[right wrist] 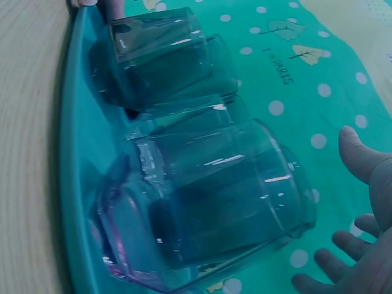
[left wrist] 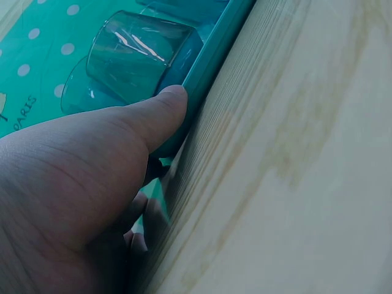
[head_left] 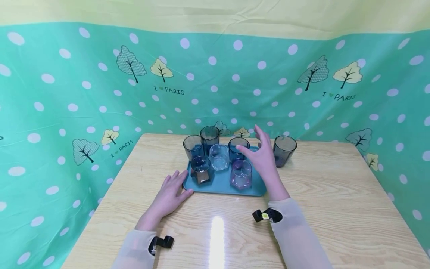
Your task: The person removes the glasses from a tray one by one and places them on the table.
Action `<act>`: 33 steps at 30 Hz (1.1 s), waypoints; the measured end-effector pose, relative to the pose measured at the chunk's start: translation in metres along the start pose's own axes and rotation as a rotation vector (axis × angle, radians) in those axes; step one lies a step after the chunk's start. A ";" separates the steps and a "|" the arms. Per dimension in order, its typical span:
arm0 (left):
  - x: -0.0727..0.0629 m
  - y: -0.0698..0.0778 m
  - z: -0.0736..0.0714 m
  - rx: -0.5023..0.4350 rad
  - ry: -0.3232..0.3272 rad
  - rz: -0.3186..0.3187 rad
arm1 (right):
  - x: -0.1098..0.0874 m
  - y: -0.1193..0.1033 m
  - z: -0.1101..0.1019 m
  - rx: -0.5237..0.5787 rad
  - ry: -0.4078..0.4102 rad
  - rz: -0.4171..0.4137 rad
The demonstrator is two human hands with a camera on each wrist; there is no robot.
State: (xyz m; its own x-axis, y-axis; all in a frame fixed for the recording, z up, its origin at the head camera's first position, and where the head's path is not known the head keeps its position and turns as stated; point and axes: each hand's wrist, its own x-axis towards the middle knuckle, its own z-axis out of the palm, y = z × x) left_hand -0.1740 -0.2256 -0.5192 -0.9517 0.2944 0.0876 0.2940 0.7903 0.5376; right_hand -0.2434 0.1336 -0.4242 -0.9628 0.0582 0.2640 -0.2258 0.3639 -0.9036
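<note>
A blue tray (head_left: 220, 186) on the table carries several glasses. Toward its front stand a dark faceted glass (head_left: 201, 175) and a purple-tinted faceted glass (head_left: 241, 179). A clear glass (head_left: 219, 160) is in the middle; dark tumblers (head_left: 193, 149) stand along the back. My left hand (head_left: 170, 196) touches the tray's front left corner, fingers spread; the left wrist view shows its thumb (left wrist: 162, 110) against the rim. Above the tray's right side, my right hand (head_left: 264, 158) is raised, thumb and fingers apart, holding nothing. Its thumb overlaps a blue-grey glass (head_left: 235, 155) in the head view.
One dark tumbler (head_left: 283, 151) stands on the wooden table (head_left: 336, 201), right of the tray. A green dotted cloth (head_left: 215, 74) hangs along the table's back and sides. Light reflects off the tabletop in front.
</note>
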 end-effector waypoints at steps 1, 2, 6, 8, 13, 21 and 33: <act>0.000 0.000 0.000 -0.001 0.000 0.001 | 0.000 0.001 0.001 -0.006 -0.007 0.005; 0.000 0.000 0.000 0.000 0.002 0.002 | 0.000 0.001 0.003 -0.009 -0.014 0.006; 0.000 0.000 -0.001 0.000 0.005 0.006 | 0.000 0.004 0.007 -0.012 -0.040 0.013; 0.000 -0.001 -0.001 -0.001 0.006 0.005 | 0.000 0.005 0.010 -0.018 -0.058 0.020; 0.000 -0.001 -0.001 -0.006 0.000 0.001 | -0.001 0.008 0.016 -0.060 -0.096 0.054; 0.000 -0.001 0.000 -0.002 -0.006 0.001 | -0.001 0.017 0.021 -0.097 -0.123 0.086; 0.001 -0.003 0.001 -0.002 -0.003 0.004 | -0.002 0.019 0.025 -0.103 -0.133 0.117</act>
State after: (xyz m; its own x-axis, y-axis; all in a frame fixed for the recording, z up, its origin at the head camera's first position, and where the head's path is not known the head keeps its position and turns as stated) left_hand -0.1761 -0.2274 -0.5214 -0.9501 0.2994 0.0870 0.2976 0.7878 0.5392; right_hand -0.2492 0.1173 -0.4508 -0.9942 -0.0149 0.1062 -0.1013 0.4552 -0.8846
